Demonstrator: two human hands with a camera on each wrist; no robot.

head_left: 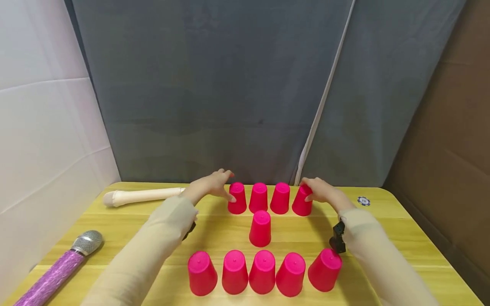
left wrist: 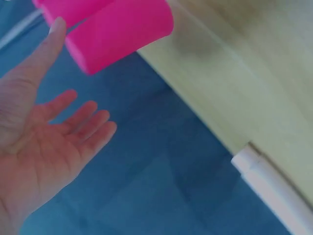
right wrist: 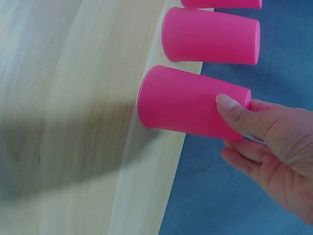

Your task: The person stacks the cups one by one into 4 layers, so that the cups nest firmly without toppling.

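Observation:
Ten pink cups stand upside down on a yellow wooden table (head_left: 383,238): a back row of several, one cup (head_left: 260,228) in the middle, and a front row (head_left: 262,272) of several. My left hand (head_left: 220,185) is open beside the back row's leftmost cup (head_left: 237,197), thumb at its side; in the left wrist view the left hand (left wrist: 58,127) shows straight fingers, its thumb tip by that cup (left wrist: 122,34). My right hand (head_left: 317,191) grips the rightmost back cup (head_left: 301,202), which leans a little. In the right wrist view the right hand (right wrist: 259,142) has its thumb on this cup (right wrist: 190,103), fingers behind it.
A cream tube (head_left: 141,196) lies at the back left of the table, and a purple glitter microphone (head_left: 61,267) at the front left. A blue-and-white chip (head_left: 363,201) sits at the back right. A grey curtain (head_left: 214,85) hangs right behind the table.

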